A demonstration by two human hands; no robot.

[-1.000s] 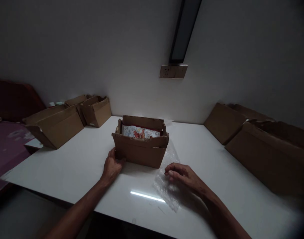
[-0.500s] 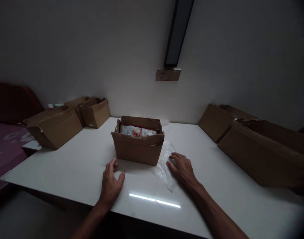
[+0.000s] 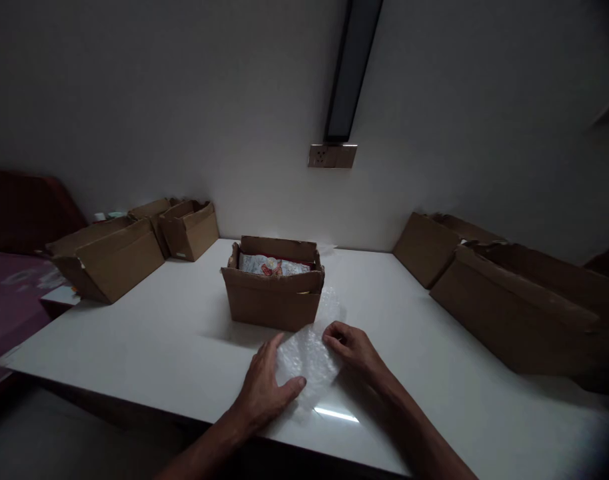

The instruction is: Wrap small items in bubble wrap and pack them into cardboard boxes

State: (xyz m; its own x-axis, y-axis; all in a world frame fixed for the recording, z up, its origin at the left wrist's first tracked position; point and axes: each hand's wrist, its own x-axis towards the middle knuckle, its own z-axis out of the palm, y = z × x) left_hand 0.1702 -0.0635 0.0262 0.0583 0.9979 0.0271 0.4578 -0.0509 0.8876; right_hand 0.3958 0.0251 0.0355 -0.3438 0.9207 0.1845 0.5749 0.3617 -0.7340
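A clear bubble-wrap sheet (image 3: pixel 309 353) lies on the white table (image 3: pixel 149 340) just in front of a small open cardboard box (image 3: pixel 272 300). A printed white and red packet (image 3: pixel 272 265) shows inside the box. My left hand (image 3: pixel 264 390) rests on the sheet's left edge, fingers stretched forward and thumb out to the right. My right hand (image 3: pixel 349 347) pinches the sheet's right edge with curled fingers.
Several open cardboard boxes (image 3: pixel 109 253) stand at the table's back left. Larger cartons (image 3: pixel 514 307) line the right side against the wall. A wall socket (image 3: pixel 332 156) sits under a dark vertical panel. A purple surface (image 3: pixel 9 293) lies at the far left.
My left hand left the table by the box and moved right onto the bubble wrap. My right hand drew the sheet left and toward me, in front of the box.
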